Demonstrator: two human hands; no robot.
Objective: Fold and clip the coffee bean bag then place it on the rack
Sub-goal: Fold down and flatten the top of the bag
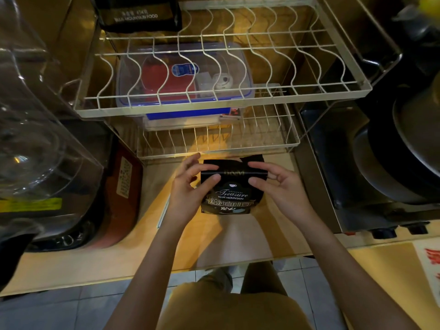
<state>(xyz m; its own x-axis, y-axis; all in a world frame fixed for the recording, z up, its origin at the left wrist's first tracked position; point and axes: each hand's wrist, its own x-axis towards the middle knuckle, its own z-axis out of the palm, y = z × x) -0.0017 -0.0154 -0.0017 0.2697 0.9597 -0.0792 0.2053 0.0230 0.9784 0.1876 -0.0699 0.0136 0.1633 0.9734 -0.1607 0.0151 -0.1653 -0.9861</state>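
Left hand (190,184): thumb and fingers pinched on the left end of the folded top of the coffee bean bag (226,196). Right hand (276,184): thumb and forefinger pinched on the right end of the same fold, other fingers loosely curled.
Coffee bean bag: black, printed "Treasure Blue Mountain", upright on the counter (238,241), just in front of the rack (214,148).
Counter: pale wood, yellow-lit; grey tiled floor below.
Rack: white wire, two tiers. Lower tier holds a clear lidded container (185,77) with a blue rim; inside, a red item and small white items, not identifiable.
Second black bag (140,13): behind the rack's upper tier.
Dark pans (404,148): stacked at right.
Clear plastic vessel (31,129): at left.
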